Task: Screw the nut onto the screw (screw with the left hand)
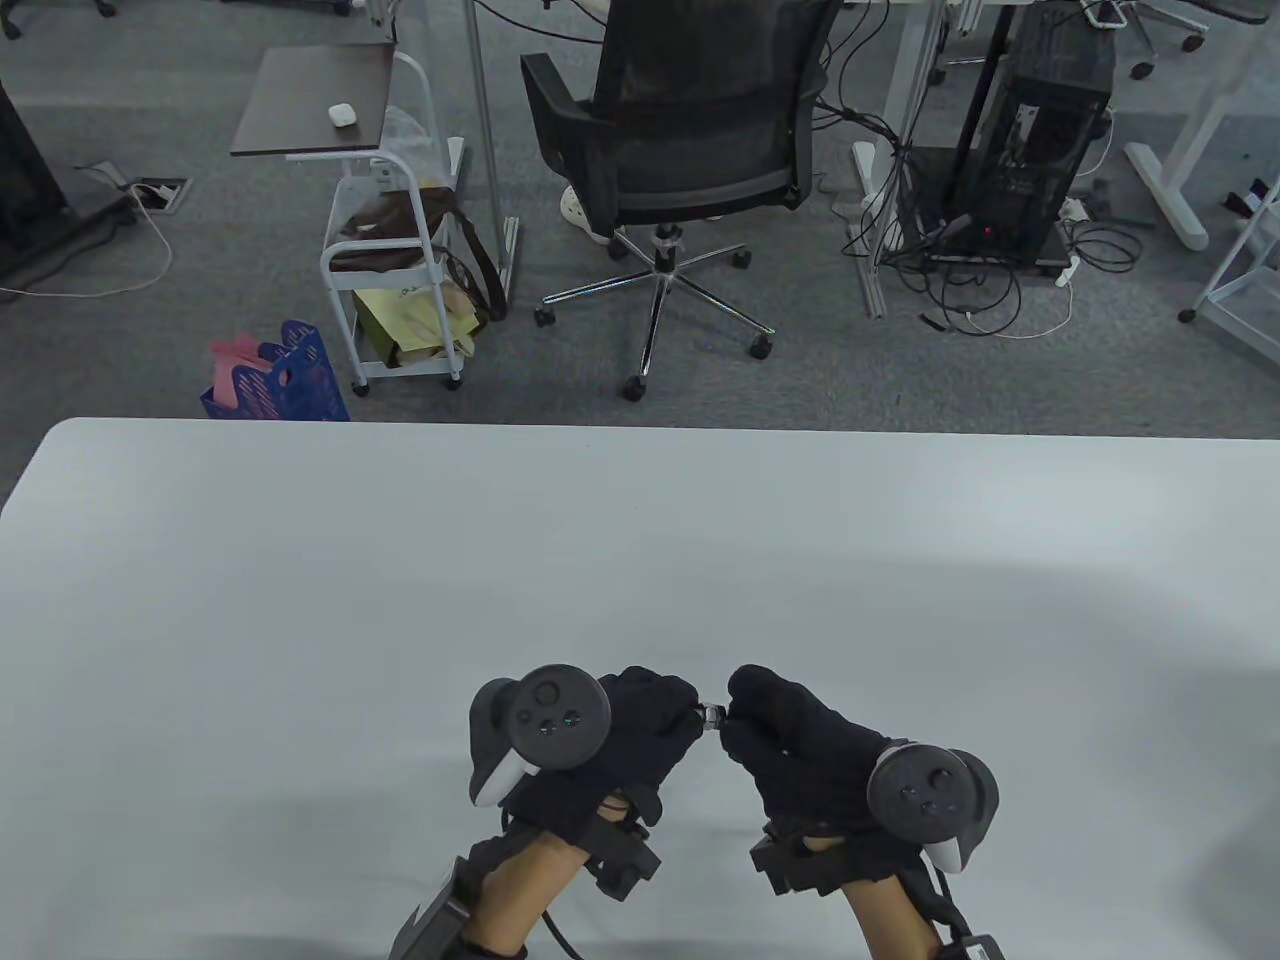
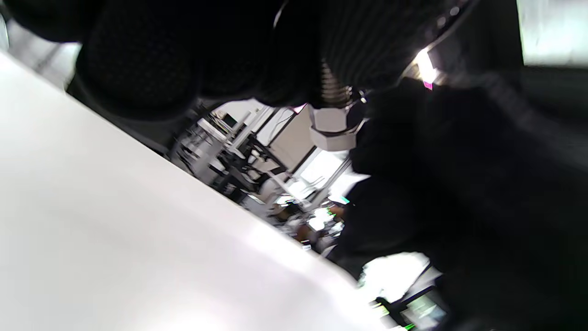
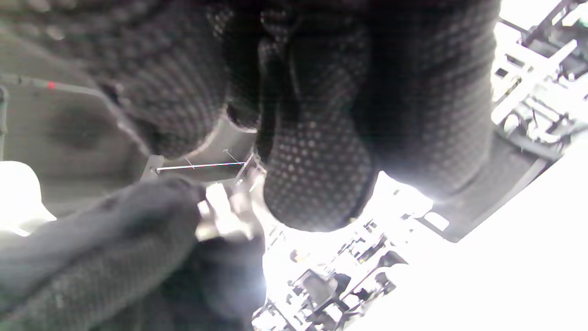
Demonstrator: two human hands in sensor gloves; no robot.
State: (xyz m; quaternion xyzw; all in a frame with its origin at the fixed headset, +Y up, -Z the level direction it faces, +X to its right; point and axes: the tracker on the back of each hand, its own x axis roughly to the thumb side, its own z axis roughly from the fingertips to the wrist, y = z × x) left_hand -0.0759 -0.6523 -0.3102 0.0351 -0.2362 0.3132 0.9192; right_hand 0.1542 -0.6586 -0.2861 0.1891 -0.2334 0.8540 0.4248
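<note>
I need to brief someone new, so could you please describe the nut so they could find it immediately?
Look at the white table, near its front edge where the left hand and right hand meet. The nut is the small silvery six-sided piece between their black fingertips, on the screw.

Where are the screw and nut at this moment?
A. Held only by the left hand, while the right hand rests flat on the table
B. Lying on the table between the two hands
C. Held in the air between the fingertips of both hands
C: the screw and nut sit between the left hand and right hand, whose fingertips meet above the table.
</note>
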